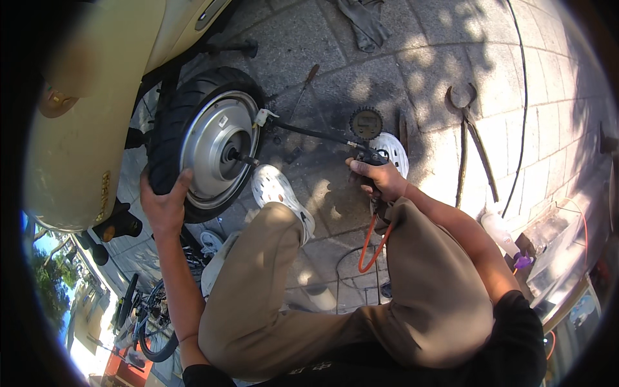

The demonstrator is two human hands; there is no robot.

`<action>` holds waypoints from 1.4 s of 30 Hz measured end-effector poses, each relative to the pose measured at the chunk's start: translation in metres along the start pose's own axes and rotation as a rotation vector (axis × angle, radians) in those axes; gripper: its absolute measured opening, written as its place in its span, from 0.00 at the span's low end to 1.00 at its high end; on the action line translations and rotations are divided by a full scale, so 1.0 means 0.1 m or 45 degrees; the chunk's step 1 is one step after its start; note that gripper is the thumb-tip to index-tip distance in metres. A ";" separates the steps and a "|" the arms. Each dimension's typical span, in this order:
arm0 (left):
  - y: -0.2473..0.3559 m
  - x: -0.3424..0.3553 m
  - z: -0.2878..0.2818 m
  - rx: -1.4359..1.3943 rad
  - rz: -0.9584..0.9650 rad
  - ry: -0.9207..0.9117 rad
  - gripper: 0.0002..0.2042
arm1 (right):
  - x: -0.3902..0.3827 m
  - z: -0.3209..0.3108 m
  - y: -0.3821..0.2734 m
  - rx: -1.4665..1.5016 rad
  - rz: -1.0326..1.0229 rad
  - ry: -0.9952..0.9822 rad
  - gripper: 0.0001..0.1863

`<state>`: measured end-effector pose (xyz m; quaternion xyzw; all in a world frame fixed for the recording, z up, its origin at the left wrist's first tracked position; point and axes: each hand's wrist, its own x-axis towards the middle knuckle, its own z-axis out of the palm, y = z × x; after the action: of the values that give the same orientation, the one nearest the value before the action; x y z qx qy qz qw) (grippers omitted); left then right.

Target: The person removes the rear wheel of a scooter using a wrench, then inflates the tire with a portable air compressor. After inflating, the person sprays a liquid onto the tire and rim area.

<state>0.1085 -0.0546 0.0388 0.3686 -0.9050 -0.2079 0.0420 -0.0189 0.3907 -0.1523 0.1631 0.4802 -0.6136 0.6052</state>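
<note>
A scooter wheel (201,145) with a black tyre and silver hub stands upright at the left. My left hand (165,201) is closed round the tyre's near lower edge, thumb on the sidewall. In my right hand (387,181) is a tyre inflator gun, its round black gauge (366,122) facing up beyond my fingers. From it a black hose (311,133) runs left to a white-and-silver chuck (264,117) at the wheel rim. Below my right hand hangs an orange air hose (369,255). My fingers partly hide the gun's grip.
The cream scooter body (97,129) overhangs the wheel on the left. On the paving lie long-handled pincers (467,132), a screwdriver (312,74), grey gloves (365,26) and a black cable (523,97). A white bottle (498,231) with a purple cap is at the right. Bicycles (151,319) stand lower left.
</note>
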 end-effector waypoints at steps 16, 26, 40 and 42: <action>-0.39 0.14 -0.09 0.103 -0.042 0.075 0.40 | -0.01 0.11 -0.05 -0.112 0.029 0.005 0.17; -0.57 0.26 -0.07 0.018 -0.028 0.062 0.42 | 0.12 0.07 0.06 -0.176 0.188 0.124 0.17; -0.33 0.03 -0.05 0.439 0.057 0.369 0.42 | 0.07 0.08 0.03 -0.162 0.035 -0.014 0.19; -0.09 -0.27 -0.09 0.065 0.231 0.320 0.35 | 0.07 0.05 0.02 -0.134 0.017 -0.004 0.20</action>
<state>0.1358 -0.0452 0.0449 0.3095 -0.9272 -0.1326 0.1640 -0.0173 0.3835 -0.1560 0.1333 0.5096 -0.5837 0.6179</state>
